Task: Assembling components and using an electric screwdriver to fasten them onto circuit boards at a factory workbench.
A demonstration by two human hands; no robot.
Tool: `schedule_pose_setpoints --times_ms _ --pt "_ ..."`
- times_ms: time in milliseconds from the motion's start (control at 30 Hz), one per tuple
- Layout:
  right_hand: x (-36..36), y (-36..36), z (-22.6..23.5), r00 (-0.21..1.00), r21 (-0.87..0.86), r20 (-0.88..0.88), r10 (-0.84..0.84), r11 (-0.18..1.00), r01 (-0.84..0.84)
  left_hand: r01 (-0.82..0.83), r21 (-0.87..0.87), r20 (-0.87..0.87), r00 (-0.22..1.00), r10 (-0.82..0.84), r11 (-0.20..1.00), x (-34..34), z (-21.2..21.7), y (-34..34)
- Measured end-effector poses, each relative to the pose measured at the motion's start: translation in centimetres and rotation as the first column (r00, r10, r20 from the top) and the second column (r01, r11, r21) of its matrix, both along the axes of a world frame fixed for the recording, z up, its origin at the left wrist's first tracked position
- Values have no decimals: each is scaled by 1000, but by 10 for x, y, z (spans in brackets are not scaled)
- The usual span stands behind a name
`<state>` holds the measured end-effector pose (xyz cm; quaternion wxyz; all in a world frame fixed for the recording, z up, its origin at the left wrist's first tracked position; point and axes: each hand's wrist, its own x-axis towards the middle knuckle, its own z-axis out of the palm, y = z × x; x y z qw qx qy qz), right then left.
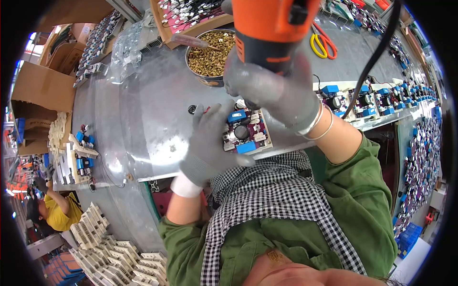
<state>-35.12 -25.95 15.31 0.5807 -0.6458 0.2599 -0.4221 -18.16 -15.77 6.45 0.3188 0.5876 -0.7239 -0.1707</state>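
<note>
1. The board [245, 131] is lying at frame centre on the near edge of the metal bench [143, 119], directly under the driver [272, 28] and just right of the left hand [210, 143].
2. The left hand is pressing down beside the board: its fingers are spreading flat, fingertips at the board's left edge, thumb pointing right along its lower side. The fingers are apart, not closing round anything; the hand is steadying the board rather than lifting it.
3. The right hand [274, 90] is wrapping tight around the driver's lower body, clamping it, just above the board's upper right corner. The driver's tip is hidden behind this hand, so I cannot tell whether it is touching the board.
4. Pose: both hands are wearing grey gloves. The left forearm is coming up from lower centre with a white cuff at the wrist. The right forearm is entering from the right, bent steeply, with bangles [317, 124] at the wrist and a green sleeve pushed back.
5. The driver is standing nearly upright at top centre, orange with a black band; its black cord [374, 57] is trailing off to the upper right.
6. The board is looking small and roughly square, dark purple-brown on a pale base, carrying two blue blocks, a black round part and white fittings.
7. Nearby: a bowl [210, 52] of brass screws is sitting just above the hands; yellow scissors [322, 45] are lying at upper right; a row of like boards [381, 97] is running along the right.
</note>
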Motion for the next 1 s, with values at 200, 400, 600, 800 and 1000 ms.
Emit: schedule_pose_setpoints --times_ms 200,400,600,800,1000 --pt "-3 -10 13 970 -96 209 -125 984 148 -170 133 268 955 130 976 34 42 -108" --pt "-9 4 68 957 47 176 -231 973 226 -104 42 672 739 49 994 26 3 -153" --pt "-11 -9 58 940 57 274 -204 979 196 -186 -249 284 924 256 950 39 4 -148" --pt "11 -8 78 982 82 168 -87 994 74 -138 -124 -660 751 22 983 51 17 -96" --pt "51 -2 86 922 3 377 92 995 -100 -275 -56 -749 647 142 960 37 19 -14"
